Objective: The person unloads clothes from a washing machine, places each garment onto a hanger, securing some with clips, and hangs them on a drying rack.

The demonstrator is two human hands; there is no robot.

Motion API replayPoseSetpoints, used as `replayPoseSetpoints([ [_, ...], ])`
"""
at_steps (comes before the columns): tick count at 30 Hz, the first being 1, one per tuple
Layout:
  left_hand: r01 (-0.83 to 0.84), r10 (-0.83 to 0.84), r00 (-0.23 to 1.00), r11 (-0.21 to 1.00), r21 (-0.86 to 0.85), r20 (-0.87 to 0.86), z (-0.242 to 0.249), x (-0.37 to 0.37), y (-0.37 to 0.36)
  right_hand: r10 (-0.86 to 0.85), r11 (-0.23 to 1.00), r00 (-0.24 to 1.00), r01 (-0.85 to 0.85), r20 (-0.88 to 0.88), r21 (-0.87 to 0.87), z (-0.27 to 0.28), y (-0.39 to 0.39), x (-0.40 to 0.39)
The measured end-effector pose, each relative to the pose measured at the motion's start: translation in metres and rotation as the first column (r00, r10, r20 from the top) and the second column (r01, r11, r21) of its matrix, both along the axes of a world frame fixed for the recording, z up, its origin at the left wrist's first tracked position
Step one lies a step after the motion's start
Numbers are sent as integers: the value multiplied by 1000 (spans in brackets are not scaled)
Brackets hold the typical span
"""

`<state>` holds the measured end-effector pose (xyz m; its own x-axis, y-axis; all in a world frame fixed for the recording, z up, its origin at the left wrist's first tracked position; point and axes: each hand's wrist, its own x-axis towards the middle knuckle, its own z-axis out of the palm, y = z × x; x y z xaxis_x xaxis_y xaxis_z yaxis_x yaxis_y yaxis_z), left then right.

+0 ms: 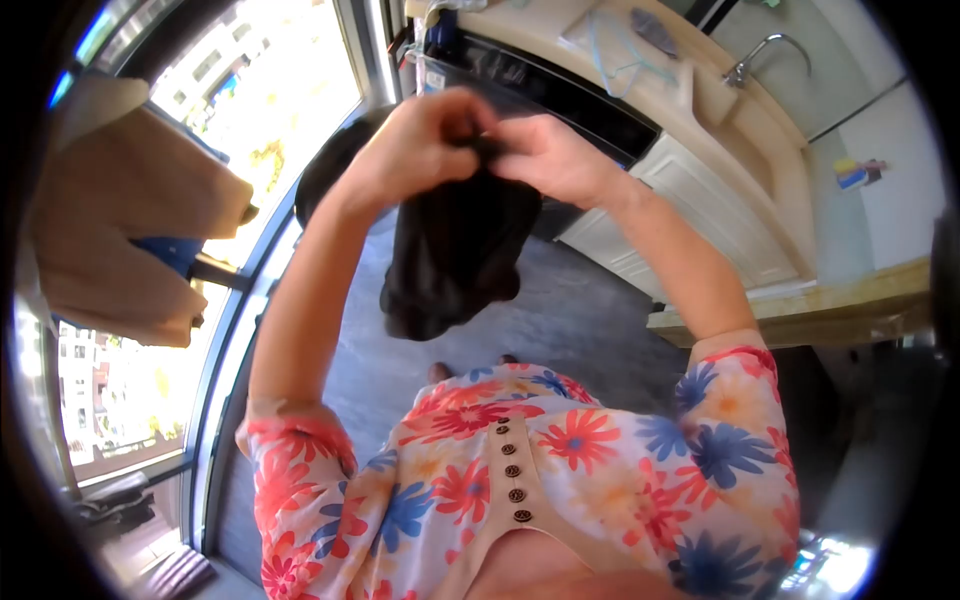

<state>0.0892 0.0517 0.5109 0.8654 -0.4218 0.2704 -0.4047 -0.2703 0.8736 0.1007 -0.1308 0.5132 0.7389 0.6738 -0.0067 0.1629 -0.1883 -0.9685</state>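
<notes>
A black cloth garment (455, 250) hangs down from both hands in front of me, over the grey floor. My left hand (425, 140) is closed on its upper edge, fingers curled inward. Close beside it, my right hand (555, 158) pinches the same top edge. The fingertips of the two hands almost meet, and they are slightly blurred. What kind of garment it is cannot be made out.
At left, beige trousers (130, 220) hang by a bright window. A counter with a sink (740, 150) and faucet (765, 55) runs along the upper right, above white cabinet doors (700, 210). Pale blue hangers (620, 65) lie on the counter.
</notes>
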Motion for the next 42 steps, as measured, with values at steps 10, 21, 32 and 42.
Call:
replayPoseSetpoints([
  [10, -383, 543, 829, 724, 573, -132, -185, -85, 65, -315, 921, 938, 267, 142, 283, 27, 15, 20],
  [21, -708, 241, 601, 603, -368, -762, -122, -92, 155, -487, 803, 853, 521, 187, -291, -26, -42, 22],
  [32, -470, -127, 796, 484, -738, -591, -3, -95, 33, -352, 936, 895, 332, -275, -116, -34, -161, 147],
  [42, -504, 127, 845, 510, -696, -519, 14, -85, -10, -736, 415, 634, 699, 238, -582, -86, -183, 298],
])
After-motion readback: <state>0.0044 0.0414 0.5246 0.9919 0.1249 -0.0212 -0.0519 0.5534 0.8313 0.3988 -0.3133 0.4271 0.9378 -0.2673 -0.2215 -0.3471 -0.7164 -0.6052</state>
